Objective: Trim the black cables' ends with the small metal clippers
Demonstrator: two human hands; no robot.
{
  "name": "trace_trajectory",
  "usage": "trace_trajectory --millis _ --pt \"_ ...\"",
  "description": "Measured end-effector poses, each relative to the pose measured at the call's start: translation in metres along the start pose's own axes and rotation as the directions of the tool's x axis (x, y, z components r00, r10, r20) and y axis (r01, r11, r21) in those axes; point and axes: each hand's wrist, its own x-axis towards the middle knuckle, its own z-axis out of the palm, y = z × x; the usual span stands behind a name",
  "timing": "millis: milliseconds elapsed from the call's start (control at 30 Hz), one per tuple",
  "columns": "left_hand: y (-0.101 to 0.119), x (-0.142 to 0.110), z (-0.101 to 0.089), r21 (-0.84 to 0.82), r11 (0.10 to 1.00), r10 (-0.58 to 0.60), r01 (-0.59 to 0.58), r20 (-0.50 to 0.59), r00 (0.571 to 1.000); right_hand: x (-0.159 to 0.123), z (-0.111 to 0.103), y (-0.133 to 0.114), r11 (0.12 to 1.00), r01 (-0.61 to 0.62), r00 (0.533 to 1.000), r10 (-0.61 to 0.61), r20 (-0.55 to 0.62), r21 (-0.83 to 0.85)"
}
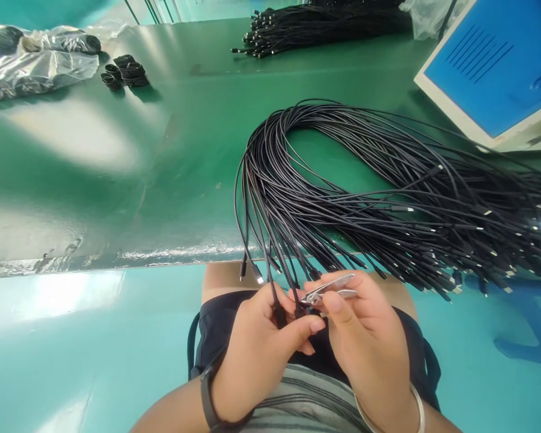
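Note:
My left hand (270, 337) is closed around the connector ends of black cables (277, 310) just off the table's front edge. In my right hand (365, 325) is a silver nail clipper (329, 288), gripped between thumb and fingers, its lever raised. The clipper's jaws are close to the cable ends at my left fingertips; whether they touch cannot be made out. From the held ends the cables run up into a large looped bundle of black cables (293, 162) on the green table. Several loose connectors (256, 273) hang over the edge beside my left hand.
A blue and white machine (491, 66) stands at the right. Another bundle of black cables (324, 30) lies at the back. Coiled black cables (128, 72) and plastic-wrapped bundles (40, 66) sit at the back left of the green table (184, 156).

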Motion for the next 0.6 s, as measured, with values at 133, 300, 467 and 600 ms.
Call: trace_trajectory --millis 133,300,467,600 --pt "0.001 -0.002 -0.003 0.126 0.991 -0.048 0.039 0.069 0.996 0.004 -0.004 -0.009 0.99 -0.142 0.969 0.143 0.203 -0.02" --pt "0.001 -0.005 -0.015 0.104 0.994 -0.062 0.037 0.25 0.966 0.013 -0.019 -0.019 0.905 0.026 0.994 0.022 0.109 -0.424" --pt "-0.001 -0.002 -0.018 -0.314 0.931 -0.031 0.189 0.448 0.894 0.012 -0.029 -0.021 0.517 0.139 0.913 -0.396 -0.092 -0.845" --pt "-0.004 0.001 -0.015 -0.394 0.9 0.01 0.189 0.451 0.892 0.002 -0.021 -0.024 0.721 0.192 0.942 -0.327 -0.082 -0.665"
